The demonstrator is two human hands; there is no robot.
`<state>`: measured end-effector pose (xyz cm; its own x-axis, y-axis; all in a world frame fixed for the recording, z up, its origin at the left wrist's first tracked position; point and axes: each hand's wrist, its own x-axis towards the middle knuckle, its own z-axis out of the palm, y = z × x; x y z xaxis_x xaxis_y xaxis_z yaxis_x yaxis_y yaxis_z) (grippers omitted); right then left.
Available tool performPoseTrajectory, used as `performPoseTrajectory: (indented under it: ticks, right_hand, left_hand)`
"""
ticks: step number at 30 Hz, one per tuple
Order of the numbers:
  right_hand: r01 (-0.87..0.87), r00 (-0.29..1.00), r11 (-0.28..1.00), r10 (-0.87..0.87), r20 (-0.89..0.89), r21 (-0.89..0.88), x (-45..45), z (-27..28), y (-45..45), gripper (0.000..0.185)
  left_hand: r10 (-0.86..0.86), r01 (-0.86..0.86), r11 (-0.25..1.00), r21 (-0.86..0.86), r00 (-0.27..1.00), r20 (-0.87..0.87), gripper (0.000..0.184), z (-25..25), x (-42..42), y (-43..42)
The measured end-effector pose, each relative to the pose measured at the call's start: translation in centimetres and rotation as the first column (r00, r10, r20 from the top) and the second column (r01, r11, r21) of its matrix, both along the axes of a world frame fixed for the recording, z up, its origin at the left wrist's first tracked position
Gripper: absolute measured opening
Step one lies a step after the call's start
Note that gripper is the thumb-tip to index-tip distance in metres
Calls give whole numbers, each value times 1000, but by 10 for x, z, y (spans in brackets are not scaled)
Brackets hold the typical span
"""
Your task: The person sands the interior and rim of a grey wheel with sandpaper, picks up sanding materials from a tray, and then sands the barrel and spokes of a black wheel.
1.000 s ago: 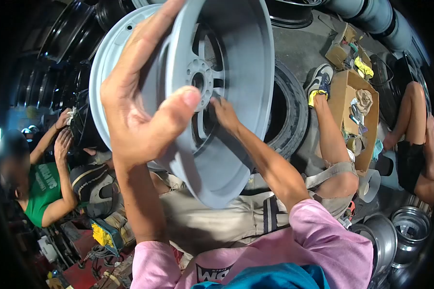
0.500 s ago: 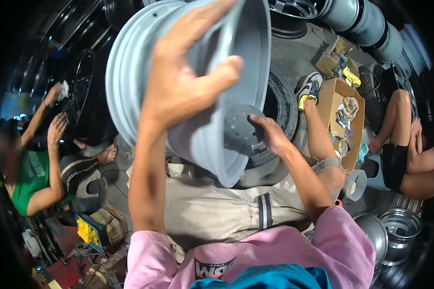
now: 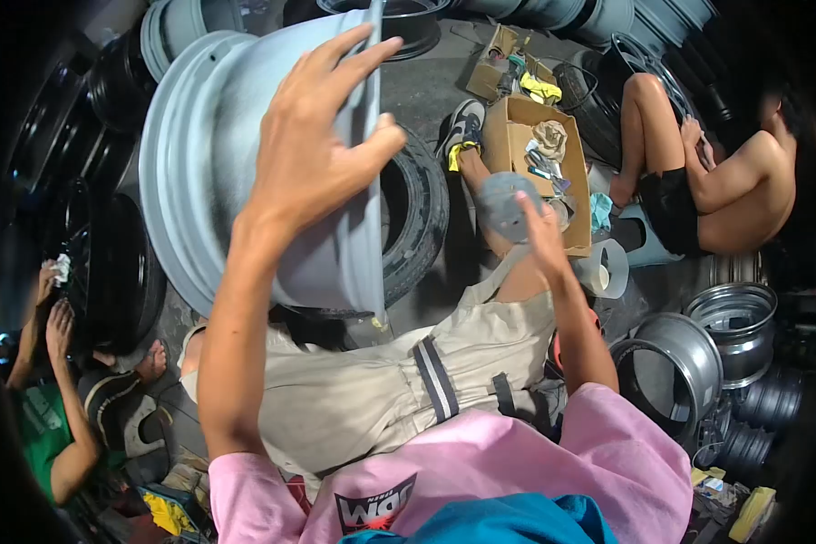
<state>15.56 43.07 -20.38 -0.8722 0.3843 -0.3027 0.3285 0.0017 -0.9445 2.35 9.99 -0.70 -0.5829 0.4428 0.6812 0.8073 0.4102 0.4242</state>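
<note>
Right hand (image 3: 546, 234) gripping grey disc (image 3: 506, 208), left hand (image 3: 310, 150) splayed against wheel (image 3: 207, 122), box (image 3: 578, 204) holding crumpled paper (image 3: 550, 139)

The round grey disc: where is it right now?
In the head view, the grey disc is right of centre, held in the person's right hand, and it overlaps the lower left part of the open cardboard box in the picture.

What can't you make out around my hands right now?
All in the head view:
- Wheel: its outer face, turned edge-on and hidden by its own rim.
- Disc: its far side, turned away in your right hand.
- Tire: its left part, behind the wheel.
- Box: its near corner, covered by disc and hand; some contents too small to name.
</note>
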Motion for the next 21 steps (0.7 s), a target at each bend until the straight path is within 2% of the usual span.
performPoseTrajectory:
  ticks: [2,4,5,7,9,11,12,13,15,16,18,19,21]
  right_hand:
    - [21,1000,1000,-21,-18,-1,0,-9,33,47]
    - [336,940,911,-309,-143,239,-7,-40,59,48]
    - [330,942,916,-304,-139,229,-10,-50,68,48]
    - [558,829,783,-542,-139,275,-18,-69,86,53]
    - [578,815,793,-549,-182,194,-25,-87,109,56]
    - [352,925,747,-371,-86,564,-26,-96,129,59]
    - [292,940,741,-339,-38,605,-28,-98,127,63]
    - [188,950,667,-310,39,721,-28,-117,131,61]
    - [-39,936,584,-263,234,811,-27,-154,135,58]
    - [-28,934,581,-275,229,813,-24,-136,126,58]
    - [-167,963,820,15,270,548,-17,-105,106,52]
    - [-157,963,822,3,271,547,-15,-107,104,52]
    - [-33,986,711,-91,139,703,-16,-109,103,48]
  left_hand:
    - [-18,18,1000,-9,1000,13,58,7,10,-4]
    - [-2,-20,988,-155,990,-140,50,14,27,-5]
    - [3,-27,986,-166,990,-140,50,19,40,-3]
    - [-215,172,907,-384,974,-70,35,29,70,7]
    - [-359,386,790,-477,921,152,28,15,97,14]
    - [-267,498,586,-639,864,428,24,-4,118,20]
    - [-192,490,491,-721,868,458,20,-21,126,20]
    - [-114,480,386,-787,872,476,17,-41,134,20]
    - [-108,352,158,-923,935,338,17,-77,148,24]
    - [-121,350,158,-923,935,333,17,-91,152,27]
    - [-75,389,138,-911,921,382,17,-114,156,31]
    - [-87,392,132,-911,920,383,17,-122,157,33]
    - [-56,425,136,-895,905,421,19,-137,158,35]
